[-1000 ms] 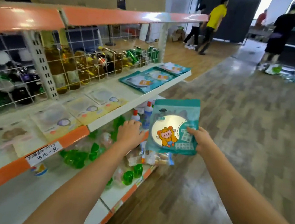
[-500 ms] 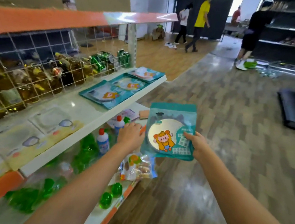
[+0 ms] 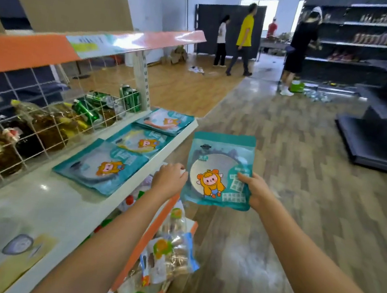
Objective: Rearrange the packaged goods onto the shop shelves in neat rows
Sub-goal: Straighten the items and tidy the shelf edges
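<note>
**Teal pouch held in both hands beside the white shelf**

A person holds a teal pouch [image 3: 219,171] upright in front of them, out past the front edge of the white shelf [image 3: 65,206] and over the wood-patterned floor [image 3: 304,183]. The pouch carries a round silver window and a cartoon figure in a yellow hood. The right hand [image 3: 253,190] has its grip closed on the pouch's right edge, thumb laid across the printed front. The left hand [image 3: 169,179] meets the pouch's left edge with fingers curled behind it; its grip also appears closed on the pouch.

On the white shelf, three matching teal pouches lie flat in a row running away from the camera: a near one [image 3: 101,167], a middle one [image 3: 140,141] and a far one [image 3: 166,121], each overlapping or touching the next. Nearer the camera lie pale yellowish packets [image 3: 6,257], blurred. Behind a white wire grille [image 3: 33,123] sit bottles and green cans [image 3: 130,97].

Below, a lower shelf with an orange edge [image 3: 151,233] holds clear snack bags [image 3: 167,259].

In the background, several people stand by dark shelving [image 3: 368,45].
</note>
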